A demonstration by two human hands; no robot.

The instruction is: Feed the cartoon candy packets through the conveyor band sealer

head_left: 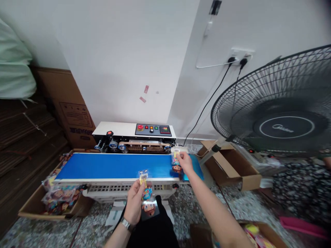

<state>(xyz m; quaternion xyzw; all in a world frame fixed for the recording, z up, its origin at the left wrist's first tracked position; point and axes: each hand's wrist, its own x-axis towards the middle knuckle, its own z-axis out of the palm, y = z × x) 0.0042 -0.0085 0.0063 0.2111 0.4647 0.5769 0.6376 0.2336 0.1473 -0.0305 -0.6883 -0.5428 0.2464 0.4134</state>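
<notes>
Belt (111,167): bright blue, running left to right in front of a white machine (119,128) whose control panel (153,130) has a red button and a lit display.
Left hand (134,199): closed, thumb and fingers pinching the front packet (147,196) by its yellow upper part; a metal watch (126,224) is on the wrist.
Front packet: clear plastic, held tilted at the near edge of the belt, with blue lettering and a brown cartoon face.
Right hand (185,163): fingers closed on the side of the far packet (176,161), over the belt's right part.
Far packet: similar, cartoon face toward the wearer; whether it touches the belt cannot be told.
Left floor: cardboard box (28,210) holding many similar packets (62,198), partly under the belt.
Right side: large black fan (284,125), with an open carton (250,174) below, on a speckled floor (232,203).
</notes>
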